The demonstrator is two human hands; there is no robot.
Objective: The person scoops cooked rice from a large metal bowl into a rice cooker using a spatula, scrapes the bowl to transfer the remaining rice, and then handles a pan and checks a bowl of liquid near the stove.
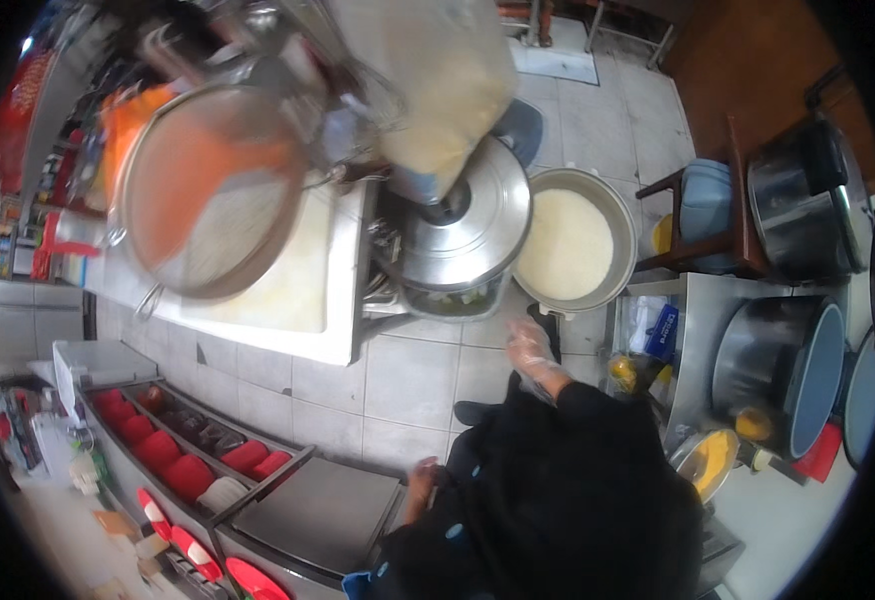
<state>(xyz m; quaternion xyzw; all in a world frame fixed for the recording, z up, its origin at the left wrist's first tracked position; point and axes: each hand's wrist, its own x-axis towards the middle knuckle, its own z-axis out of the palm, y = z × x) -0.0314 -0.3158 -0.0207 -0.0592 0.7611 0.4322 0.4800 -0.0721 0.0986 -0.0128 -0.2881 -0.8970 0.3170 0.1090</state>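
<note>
My right hand (532, 350) wears a clear plastic glove and hangs just in front of a deep round pot (626, 240), near its handle. Its fingers look loosely bent and apart, holding nothing I can see. A smooth, pale yellowish-white mass (568, 243) fills much of the pot. My left hand (422, 486) is low by my body, close to the edge of a grey metal lid (323, 510); blur and the sleeve hide its fingers. A shiny metal pot lid (483, 240) sits left of the pot, above a tray of green leaves (453, 303).
A large round mesh sieve (208, 190) appears above a white cutting board (278, 270). A clear bag (438, 80) hangs at the top. Compartments with red bundles (168, 455) stand lower left. Large pots (768, 370) and a yellow-filled bowl (708, 465) line the right.
</note>
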